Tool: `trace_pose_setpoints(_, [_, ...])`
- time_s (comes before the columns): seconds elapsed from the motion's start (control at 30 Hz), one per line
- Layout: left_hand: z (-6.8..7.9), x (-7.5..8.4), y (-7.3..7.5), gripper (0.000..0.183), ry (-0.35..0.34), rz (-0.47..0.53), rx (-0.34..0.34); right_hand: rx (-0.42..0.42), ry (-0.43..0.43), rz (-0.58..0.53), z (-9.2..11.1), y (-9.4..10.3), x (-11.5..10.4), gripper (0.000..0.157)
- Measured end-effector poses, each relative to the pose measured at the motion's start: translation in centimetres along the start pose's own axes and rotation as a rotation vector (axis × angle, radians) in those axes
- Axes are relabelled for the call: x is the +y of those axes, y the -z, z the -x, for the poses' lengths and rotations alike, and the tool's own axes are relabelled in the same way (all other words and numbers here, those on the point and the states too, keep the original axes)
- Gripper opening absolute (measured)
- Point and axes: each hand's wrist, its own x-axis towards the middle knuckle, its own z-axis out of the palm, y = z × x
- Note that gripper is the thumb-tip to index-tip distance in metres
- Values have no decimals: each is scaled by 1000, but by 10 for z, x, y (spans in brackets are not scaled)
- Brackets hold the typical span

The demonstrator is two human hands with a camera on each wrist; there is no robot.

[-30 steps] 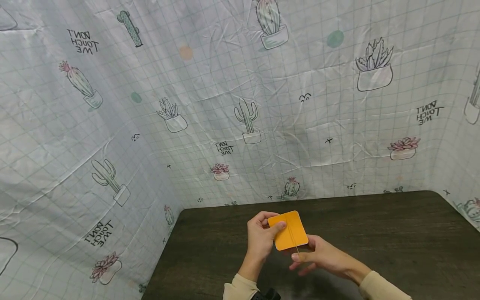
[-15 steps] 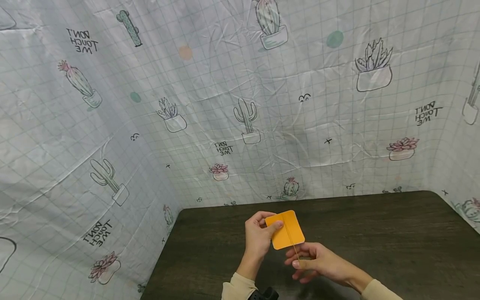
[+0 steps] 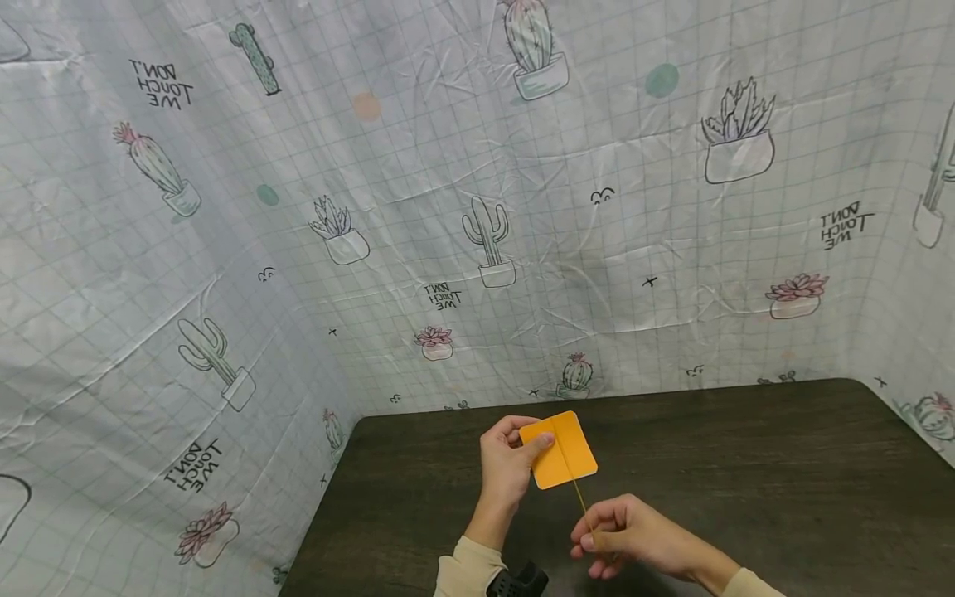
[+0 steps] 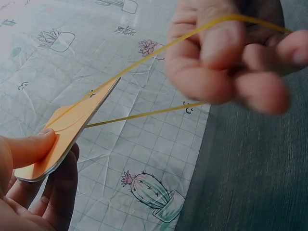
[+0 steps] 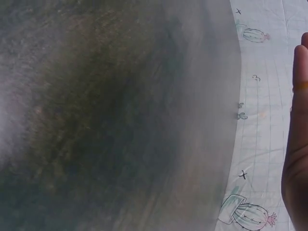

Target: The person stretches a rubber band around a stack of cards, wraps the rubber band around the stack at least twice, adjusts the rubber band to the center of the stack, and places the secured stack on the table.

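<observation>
An orange square card with rounded corners [image 3: 573, 460] is held up over the table by my left hand [image 3: 501, 468], thumb on its face and fingers behind. In the left wrist view the orange card [image 4: 79, 127] shows edge-on, as a thin stack with a pale underside. A yellow rubber band [image 4: 149, 55] runs around it, one strand on each side. My right hand [image 3: 634, 531], lower and to the right, holds the band's other end stretched away from the card, fingers curled. In the right wrist view only part of the right hand [image 5: 298, 144] shows, the band crossing near the fingertip.
A dark wooden table [image 3: 716, 464] lies beneath both hands. Behind it and along the sides hangs a pale grid curtain [image 3: 418, 232] printed with cacti. A black strap device [image 3: 517, 580] sits on the left wrist.
My right hand has drawn down and away from the card, pulling the rubber band longer. The left hand and card have shifted slightly left and up.
</observation>
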Motion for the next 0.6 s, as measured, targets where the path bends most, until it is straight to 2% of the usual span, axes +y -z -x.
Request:
trace_pose_setpoints(0.23, [-3,0,2,20,9,4,19,-16,-12,25,6,-7,6,27])
trace_pose_setpoints(0.43, [-6,1,3,20,32,7,20,-38,30,46,8,-14,10,27])
trace_pose_setpoints(0.6, [-6,-1,3,19,49,14,21,-20,45,61,8,-21,7,24])
